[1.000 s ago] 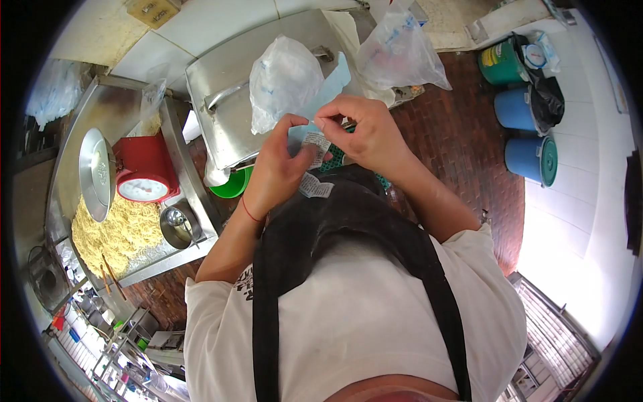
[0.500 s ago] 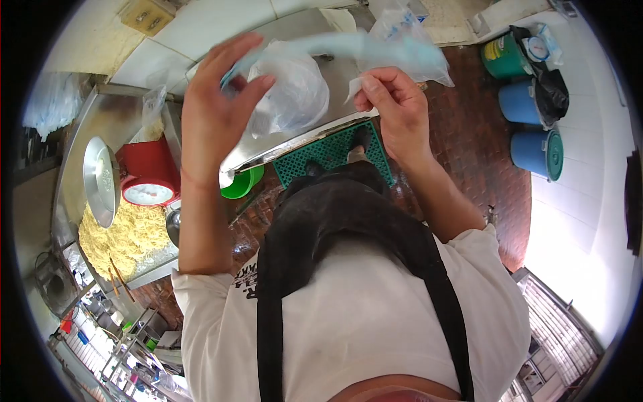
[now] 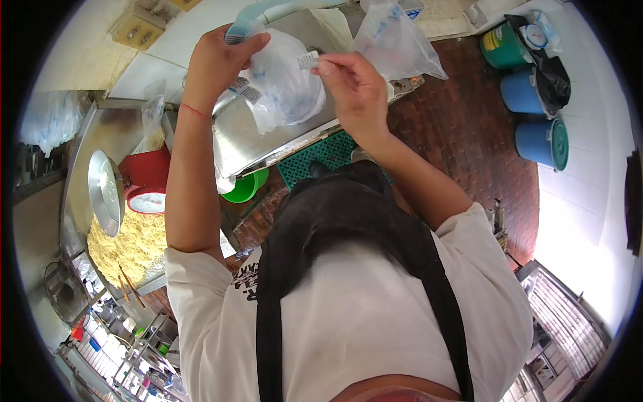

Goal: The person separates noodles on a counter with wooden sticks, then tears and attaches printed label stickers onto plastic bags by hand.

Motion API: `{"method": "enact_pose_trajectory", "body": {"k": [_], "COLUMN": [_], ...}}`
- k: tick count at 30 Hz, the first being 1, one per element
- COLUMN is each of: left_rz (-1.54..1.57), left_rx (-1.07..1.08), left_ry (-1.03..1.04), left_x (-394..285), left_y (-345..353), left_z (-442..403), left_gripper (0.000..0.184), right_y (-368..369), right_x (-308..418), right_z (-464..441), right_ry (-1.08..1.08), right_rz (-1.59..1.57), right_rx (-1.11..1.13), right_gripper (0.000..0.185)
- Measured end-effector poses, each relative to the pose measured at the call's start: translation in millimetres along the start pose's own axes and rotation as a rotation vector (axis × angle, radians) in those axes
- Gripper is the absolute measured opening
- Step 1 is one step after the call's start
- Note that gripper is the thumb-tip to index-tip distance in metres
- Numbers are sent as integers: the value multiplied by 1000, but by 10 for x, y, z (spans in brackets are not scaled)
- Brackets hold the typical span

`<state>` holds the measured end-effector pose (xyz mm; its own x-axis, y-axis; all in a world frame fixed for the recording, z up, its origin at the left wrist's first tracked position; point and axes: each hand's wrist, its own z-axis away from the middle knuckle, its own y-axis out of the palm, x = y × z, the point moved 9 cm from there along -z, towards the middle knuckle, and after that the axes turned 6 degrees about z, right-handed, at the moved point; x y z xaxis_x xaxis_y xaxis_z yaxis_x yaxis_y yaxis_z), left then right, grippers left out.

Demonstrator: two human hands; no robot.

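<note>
My left hand (image 3: 224, 60) is closed on a pale blue strip (image 3: 251, 17) of printed labels, which curls up past its fingers; its loose end with print hangs below the palm. Between thumb and forefinger, my right hand (image 3: 355, 87) pinches a small white printed label (image 3: 309, 60). Behind and between the two hands, a filled white plastic bag (image 3: 284, 84) rests on the metal worktop (image 3: 244, 144). Another translucent bag (image 3: 395, 43) sits further right, beyond my right hand.
At left are a red scale (image 3: 149, 171) with a metal pan (image 3: 106, 193) and a heap of yellow noodles (image 3: 127, 248). A green bucket (image 3: 246, 186) and green mat (image 3: 315, 157) lie below the worktop. Blue bins (image 3: 536, 144) line the right wall.
My hands first moved apart, the left going up and left with the strip. My right hand has since shifted left and up with the label, towards the white bag.
</note>
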<state>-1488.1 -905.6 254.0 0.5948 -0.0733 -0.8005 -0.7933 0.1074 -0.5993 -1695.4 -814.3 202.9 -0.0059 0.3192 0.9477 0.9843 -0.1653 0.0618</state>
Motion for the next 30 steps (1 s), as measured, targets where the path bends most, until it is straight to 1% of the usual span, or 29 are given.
{"method": "enact_pose_trajectory", "body": {"k": [1,4,7,10,11,13,16,19,20,22,23,25,28,30], "left_rz": [5,30,52,51,50,104,129,103,90,130,154,173,176,178], "left_rx": [6,19,25,16,17,26,45,68,73,62,61,71,66,51], "left_ry": [5,14,25,11,0,-11,-19,11,25,18,7,20,25,20], "left_x": [1,58,53,32,37,39,-4,-18,-17,9,38,38,48,16], "left_y": [9,32,24,-57,-55,-19,78,111,98,78,95,126,134,116], "left_z": [-26,-107,-111,-108,-91,-45,9,-5,-16,-4,26,38,12,-12], "left_gripper": [42,42,43,43,42,42,43,43,43,37,33,33,34,35], "right_y": [41,203,341,267,222,168,299,329,285,206,204,247,506,466], "right_x": [-8,178,-98,-372,-411,-257,16,-645,-728,-746,-676,-332,-396,-749], "right_z": [-33,-58,57,148,173,120,-24,-241,-289,-359,-321,-230,40,232], "right_ry": [-57,-298,-534,-436,-424,-405,-319,32,44,73,-8,-179,-306,-233], "right_rz": [43,231,473,499,465,403,464,368,302,168,281,507,749,763], "right_rx": [-5,56,125,190,183,164,45,26,13,1,25,66,145,158], "right_gripper": [10,15,21,27,30,37,55,67,69,73,79,93,111,118]}}
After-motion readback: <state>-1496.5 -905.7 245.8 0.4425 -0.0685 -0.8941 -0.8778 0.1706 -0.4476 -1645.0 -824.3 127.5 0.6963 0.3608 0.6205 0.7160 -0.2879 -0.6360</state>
